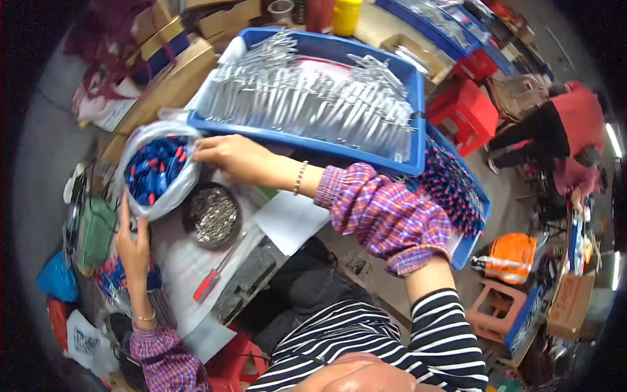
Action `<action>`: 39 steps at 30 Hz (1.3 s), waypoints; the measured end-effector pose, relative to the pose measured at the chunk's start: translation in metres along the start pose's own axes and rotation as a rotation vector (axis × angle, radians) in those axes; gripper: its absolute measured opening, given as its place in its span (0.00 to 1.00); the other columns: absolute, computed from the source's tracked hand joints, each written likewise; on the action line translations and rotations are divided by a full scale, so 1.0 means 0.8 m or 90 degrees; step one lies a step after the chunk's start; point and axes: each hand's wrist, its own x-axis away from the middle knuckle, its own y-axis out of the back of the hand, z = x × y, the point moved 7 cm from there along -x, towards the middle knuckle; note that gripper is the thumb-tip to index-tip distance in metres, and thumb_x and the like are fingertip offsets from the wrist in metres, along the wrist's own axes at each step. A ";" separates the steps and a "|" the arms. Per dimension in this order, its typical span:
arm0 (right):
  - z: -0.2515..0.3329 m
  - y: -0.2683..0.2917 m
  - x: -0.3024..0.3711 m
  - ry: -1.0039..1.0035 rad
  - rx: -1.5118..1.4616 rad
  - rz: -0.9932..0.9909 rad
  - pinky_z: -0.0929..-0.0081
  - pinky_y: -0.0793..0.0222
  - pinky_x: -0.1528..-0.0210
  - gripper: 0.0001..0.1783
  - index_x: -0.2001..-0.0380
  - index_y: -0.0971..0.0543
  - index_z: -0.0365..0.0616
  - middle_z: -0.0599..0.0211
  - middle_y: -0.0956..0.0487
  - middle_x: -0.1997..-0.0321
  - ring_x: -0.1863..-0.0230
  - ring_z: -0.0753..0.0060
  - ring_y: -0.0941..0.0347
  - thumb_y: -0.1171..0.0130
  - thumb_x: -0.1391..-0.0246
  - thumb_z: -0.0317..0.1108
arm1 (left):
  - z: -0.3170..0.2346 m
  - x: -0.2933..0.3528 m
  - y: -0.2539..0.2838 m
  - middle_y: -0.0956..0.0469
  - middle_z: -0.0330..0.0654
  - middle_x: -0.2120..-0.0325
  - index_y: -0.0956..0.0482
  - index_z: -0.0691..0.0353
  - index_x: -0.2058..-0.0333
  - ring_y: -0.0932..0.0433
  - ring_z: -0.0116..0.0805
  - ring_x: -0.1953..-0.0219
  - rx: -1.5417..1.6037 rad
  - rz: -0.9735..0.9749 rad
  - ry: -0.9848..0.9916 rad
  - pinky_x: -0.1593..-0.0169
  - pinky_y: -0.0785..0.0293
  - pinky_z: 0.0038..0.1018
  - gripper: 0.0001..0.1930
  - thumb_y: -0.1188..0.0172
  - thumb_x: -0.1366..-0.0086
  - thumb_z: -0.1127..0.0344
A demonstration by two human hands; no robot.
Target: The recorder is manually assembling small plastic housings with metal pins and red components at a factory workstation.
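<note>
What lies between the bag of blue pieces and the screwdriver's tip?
In the head view, a dark bowl of small metal pieces lies between the white bag and the screwdriver tip.

No words or numbers are standing out legibly. At the lower left, a white sheet (88, 343) is carrying a dark, square, code-like print, its fine detail blurring. Over on the right, a cardboard box (569, 307) is bearing faint marks on its side and an orange bag (513, 257) is showing pale ones, all staying too small for reading.
</note>
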 end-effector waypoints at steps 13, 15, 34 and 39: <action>0.053 0.134 0.029 -0.031 -0.121 -0.087 0.67 0.26 0.57 0.20 0.61 0.20 0.38 0.52 0.20 0.62 0.61 0.55 0.22 0.41 0.64 0.20 | -0.004 0.033 -0.017 0.29 0.56 0.50 0.34 0.70 0.46 0.30 0.53 0.47 -0.265 -0.069 -0.115 0.46 0.34 0.39 0.21 0.50 0.38 0.76; 0.041 0.190 0.053 -0.069 -0.072 -0.130 0.72 0.26 0.56 0.18 0.59 0.20 0.41 0.55 0.20 0.61 0.61 0.64 0.22 0.41 0.58 0.23 | -0.001 0.044 -0.010 0.29 0.56 0.50 0.34 0.71 0.46 0.30 0.53 0.47 -0.302 -0.071 -0.127 0.46 0.34 0.38 0.21 0.50 0.39 0.76; -0.183 0.354 0.228 -0.487 0.301 -0.128 0.76 0.28 0.59 0.14 0.66 0.21 0.37 0.61 0.19 0.70 0.66 0.72 0.22 0.39 0.60 0.31 | -0.039 0.038 0.014 0.23 0.49 0.57 0.26 0.64 0.52 0.25 0.47 0.54 -0.360 -0.107 -0.197 0.51 0.30 0.35 0.18 0.47 0.42 0.77; -0.158 0.361 0.230 -0.405 0.278 -0.247 0.79 0.28 0.60 0.12 0.66 0.23 0.34 0.62 0.19 0.70 0.67 0.77 0.22 0.43 0.57 0.26 | -0.048 0.026 0.019 0.23 0.48 0.57 0.25 0.63 0.52 0.24 0.46 0.54 -0.343 -0.112 -0.186 0.52 0.30 0.34 0.17 0.47 0.41 0.77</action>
